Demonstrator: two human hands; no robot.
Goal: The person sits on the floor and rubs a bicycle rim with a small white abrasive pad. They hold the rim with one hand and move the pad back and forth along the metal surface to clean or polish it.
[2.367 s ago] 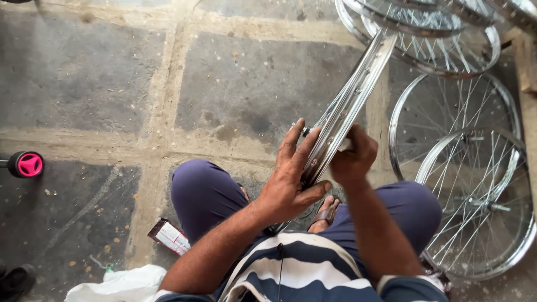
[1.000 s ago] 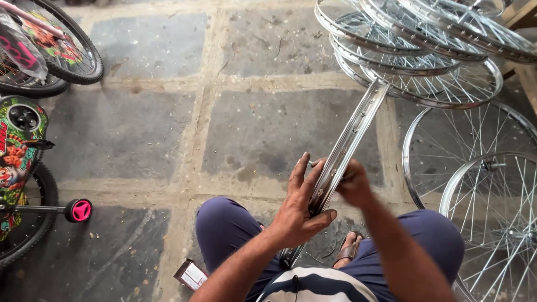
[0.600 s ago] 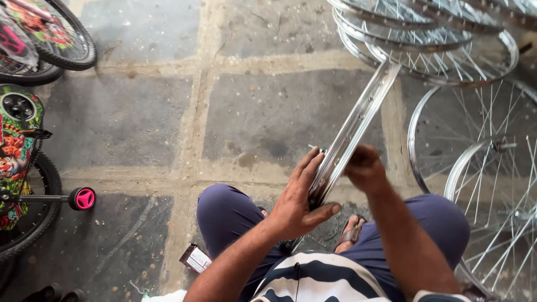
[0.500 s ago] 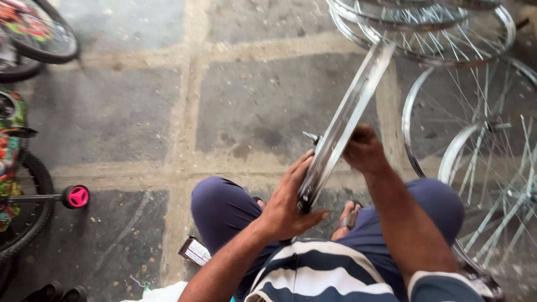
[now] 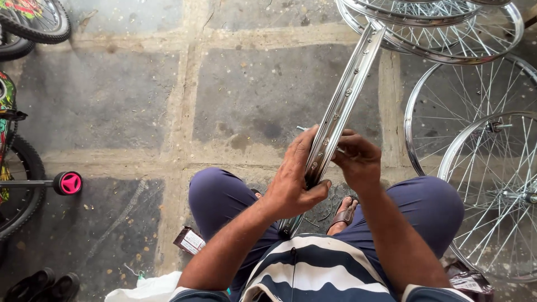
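- The bare wheel rim (image 5: 341, 106), a shiny metal hoop seen edge-on, stands between the seated person's knees, running from the lap up toward the far right.
- The left hand (image 5: 291, 182) wraps the rim's near stretch, fingers on the left wall, thumb closed beneath.
- The right hand (image 5: 358, 159) presses against the rim's right side; its fingers pinch a thin spoke (image 5: 302, 129) that pokes out to the left.
- The rim looks stiff, light and slippery, so a hold across its walls seems safest.
- Finished spoked wheels (image 5: 475, 168) lie on the right; a small bicycle with a pink training wheel (image 5: 70, 183) stands at the left.
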